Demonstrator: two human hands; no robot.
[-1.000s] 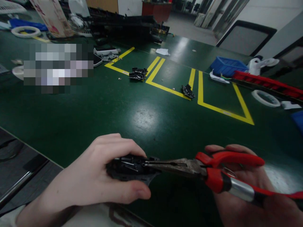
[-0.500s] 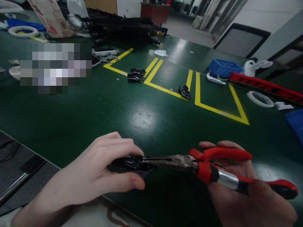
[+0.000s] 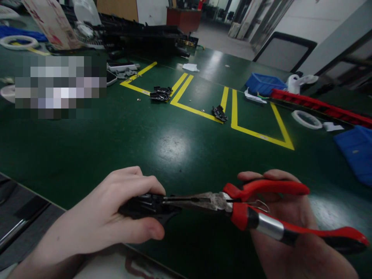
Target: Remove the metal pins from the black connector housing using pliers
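Note:
A small black plastic part is gripped between the fingers and thumb of my left hand, low over the green table. My right hand holds long-nose pliers with red and black handles across its palm. The pliers' narrow jaws point left, and their tips meet the black part beside my left index finger. Whatever the tips pinch is too small to make out. The handles stand somewhat apart, with the wire spring showing between them.
Several black parts lie near yellow tape marks on the green table. Another black part sits by the middle mark. To the right are a blue bin, a red rack and a tape roll.
The view has turned slightly right. Both hands, the black part and the pliers sit a little further left in view. The pliers' handles look slightly wider apart, and more of the spring shows.

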